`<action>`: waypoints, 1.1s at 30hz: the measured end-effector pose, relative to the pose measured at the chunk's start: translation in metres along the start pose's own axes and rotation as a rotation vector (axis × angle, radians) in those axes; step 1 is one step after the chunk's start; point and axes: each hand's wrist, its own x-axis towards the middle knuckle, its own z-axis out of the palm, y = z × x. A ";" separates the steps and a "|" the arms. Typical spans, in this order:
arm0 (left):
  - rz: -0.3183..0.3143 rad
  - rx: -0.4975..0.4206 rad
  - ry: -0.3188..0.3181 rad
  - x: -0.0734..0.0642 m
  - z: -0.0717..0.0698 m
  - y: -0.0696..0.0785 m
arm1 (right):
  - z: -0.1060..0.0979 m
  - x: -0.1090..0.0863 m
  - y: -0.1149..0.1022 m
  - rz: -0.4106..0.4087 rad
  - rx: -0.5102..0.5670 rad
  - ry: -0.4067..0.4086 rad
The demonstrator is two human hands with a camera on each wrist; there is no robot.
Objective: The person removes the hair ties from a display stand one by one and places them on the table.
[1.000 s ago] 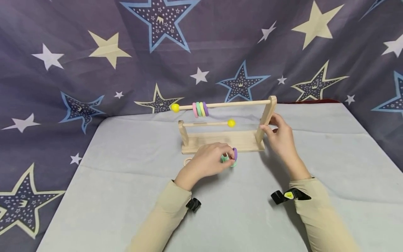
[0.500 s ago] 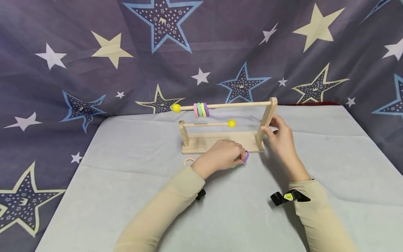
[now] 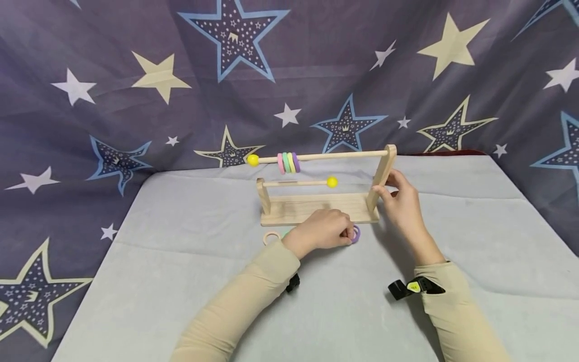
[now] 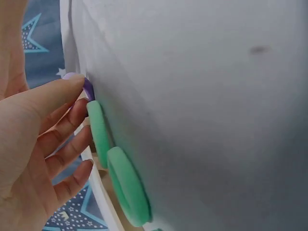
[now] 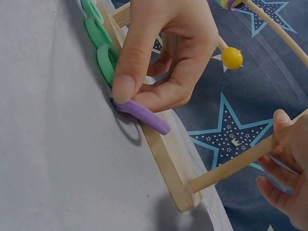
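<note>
My left hand [image 3: 323, 229] pinches a purple hair tie [image 3: 356, 234] between thumb and index finger at the table surface, just in front of a wooden stand [image 3: 289, 211]. In the left wrist view, green hair ties [image 4: 127, 185] lie in a row beside the purple one. A beige hair tie [image 3: 271, 236] rests left of the hand. My right hand [image 3: 402, 206] grips the stand's tall right post [image 3: 384, 171], thumb in front. Pink, green, yellow and purple hair ties [image 3: 288, 163] hang on the upper rod.
Yellow balls tip the upper rod [image 3: 253, 160] and the lower rod [image 3: 332, 182], which carries no hair ties. A pale cloth covers the table [image 3: 353, 301]. A star-patterned curtain [image 3: 253, 100] stands behind and at the sides.
My left hand has moved right with the purple hair tie and lowered it to the table, uncovering the beige hair tie. My right hand has stayed on the post.
</note>
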 end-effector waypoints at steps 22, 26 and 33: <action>0.009 -0.342 0.261 -0.041 -0.018 -0.008 | -0.002 0.000 -0.001 0.003 -0.005 -0.002; -0.027 -0.447 0.347 -0.054 -0.021 -0.011 | -0.002 0.000 -0.001 0.001 -0.001 -0.003; -0.151 -0.468 0.537 -0.070 -0.025 -0.012 | -0.001 0.000 -0.002 0.018 0.008 -0.006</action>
